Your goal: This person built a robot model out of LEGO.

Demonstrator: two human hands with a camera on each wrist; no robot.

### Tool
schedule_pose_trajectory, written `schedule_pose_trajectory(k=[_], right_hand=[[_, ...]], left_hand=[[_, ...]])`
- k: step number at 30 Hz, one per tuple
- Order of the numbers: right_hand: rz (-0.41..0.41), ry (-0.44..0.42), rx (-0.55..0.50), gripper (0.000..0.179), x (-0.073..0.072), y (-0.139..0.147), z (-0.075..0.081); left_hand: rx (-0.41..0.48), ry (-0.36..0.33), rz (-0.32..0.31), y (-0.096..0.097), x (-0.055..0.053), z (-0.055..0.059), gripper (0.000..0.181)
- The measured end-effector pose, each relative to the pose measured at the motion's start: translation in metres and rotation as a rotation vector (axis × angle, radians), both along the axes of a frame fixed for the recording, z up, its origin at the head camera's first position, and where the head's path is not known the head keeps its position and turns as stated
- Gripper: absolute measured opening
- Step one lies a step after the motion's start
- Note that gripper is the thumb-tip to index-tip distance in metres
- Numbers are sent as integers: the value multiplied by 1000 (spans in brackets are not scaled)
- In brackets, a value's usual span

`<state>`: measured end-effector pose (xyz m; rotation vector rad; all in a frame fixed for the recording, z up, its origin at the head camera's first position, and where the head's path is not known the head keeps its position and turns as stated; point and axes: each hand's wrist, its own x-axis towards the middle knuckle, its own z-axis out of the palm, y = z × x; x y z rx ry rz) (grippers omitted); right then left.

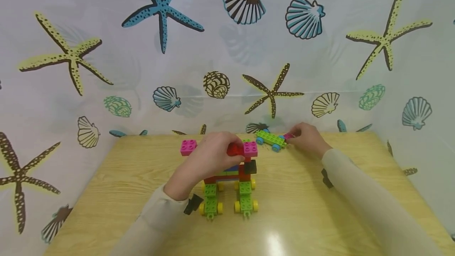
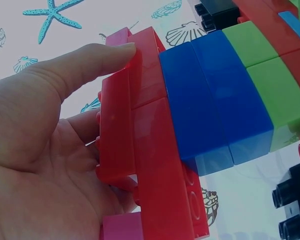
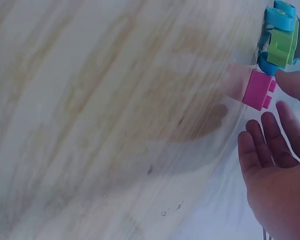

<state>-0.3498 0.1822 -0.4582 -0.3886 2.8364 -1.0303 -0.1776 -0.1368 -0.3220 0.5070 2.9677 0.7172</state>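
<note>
A toy-brick build [image 1: 229, 177] stands on the table, with two green wheeled bases [image 1: 245, 200] under it. At its top my left hand [image 1: 213, 153] grips red bricks [image 2: 117, 130], thumb on the near face and fingers behind. Below the red bricks, blue bricks [image 2: 220, 100] and green bricks [image 2: 275, 95] are stacked. Pink bricks [image 1: 188, 147] sit at the top corners. Toward the back, my right hand [image 1: 308, 139] is at a loose pink brick [image 3: 259, 90], thumb and fingertips parted right at its studded side. Beside that brick is a green wheeled base [image 1: 270, 138] with blue wheels.
The wooden table [image 1: 305, 208] ends at a white curtain [image 1: 199, 58] printed with starfish and shells, close behind the loose brick and the blue-wheeled base. Black bricks [image 1: 250, 166] stick out at the build's right side.
</note>
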Motion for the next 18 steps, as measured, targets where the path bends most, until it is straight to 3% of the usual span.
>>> schedule_pose_trajectory(k=[6,18], right_hand=[[-9,-28,-22,55,-3,0,-5],[-12,-27,-14,55,-3,7,-10]], left_hand=[[-8,0,3,1,1,1,33],[-14,9,0,1,1,0,32]])
